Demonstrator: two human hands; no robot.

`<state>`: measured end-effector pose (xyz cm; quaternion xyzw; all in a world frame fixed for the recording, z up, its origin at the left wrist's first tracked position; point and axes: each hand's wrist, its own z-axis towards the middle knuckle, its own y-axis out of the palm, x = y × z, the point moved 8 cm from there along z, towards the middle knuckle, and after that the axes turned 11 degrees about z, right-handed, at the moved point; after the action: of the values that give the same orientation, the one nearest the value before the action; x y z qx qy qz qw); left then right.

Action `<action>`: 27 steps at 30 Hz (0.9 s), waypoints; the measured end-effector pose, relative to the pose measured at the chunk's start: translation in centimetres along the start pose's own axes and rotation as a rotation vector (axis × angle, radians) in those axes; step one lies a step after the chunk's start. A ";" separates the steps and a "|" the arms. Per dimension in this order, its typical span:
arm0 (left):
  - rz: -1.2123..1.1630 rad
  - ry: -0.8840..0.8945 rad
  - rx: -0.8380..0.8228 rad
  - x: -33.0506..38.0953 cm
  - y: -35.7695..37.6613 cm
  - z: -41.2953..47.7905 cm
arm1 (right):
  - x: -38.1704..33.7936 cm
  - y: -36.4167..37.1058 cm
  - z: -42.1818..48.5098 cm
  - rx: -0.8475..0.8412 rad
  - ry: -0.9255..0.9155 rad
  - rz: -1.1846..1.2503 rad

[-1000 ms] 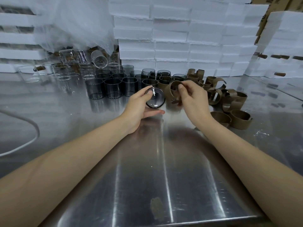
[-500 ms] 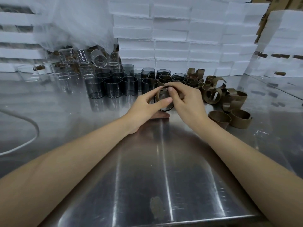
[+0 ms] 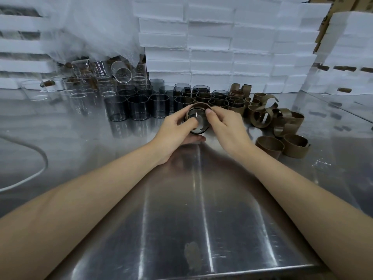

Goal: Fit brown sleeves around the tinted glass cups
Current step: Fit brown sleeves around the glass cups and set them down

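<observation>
A tinted glass cup (image 3: 197, 121) lies on its side between my hands, its base facing me, just above the steel table (image 3: 181, 199). A brown sleeve (image 3: 198, 106) wraps its far part. My left hand (image 3: 175, 130) grips the cup from the left, thumb under it. From the right, my right hand (image 3: 226, 124) pinches the sleeve on the cup. Bare tinted cups (image 3: 139, 107) stand in rows behind, and sleeved cups (image 3: 219, 103) stand to their right. Loose brown sleeves (image 3: 282, 122) are heaped at the right.
Clear glass beakers (image 3: 76, 87) crowd the back left under a plastic sheet. White foam boxes (image 3: 222, 47) are stacked along the back and right. A white cable (image 3: 36, 174) curves across the table's left side. The table's front edge (image 3: 201, 273) is near me.
My right hand has brought the brown sleeve from beside the cup onto it. Both hands now close around the cup together, slightly nearer to me.
</observation>
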<state>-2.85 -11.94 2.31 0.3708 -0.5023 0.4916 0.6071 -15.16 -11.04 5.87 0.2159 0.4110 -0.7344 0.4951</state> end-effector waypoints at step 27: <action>-0.085 -0.052 -0.025 -0.4 -0.3 -0.1 | 1.7 -1.7 0.4 0.115 0.194 0.183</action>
<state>-2.57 -12.01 1.96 0.3968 -0.5077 0.4491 0.6189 -17.37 -11.97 5.52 0.3503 0.3927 -0.6843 0.5048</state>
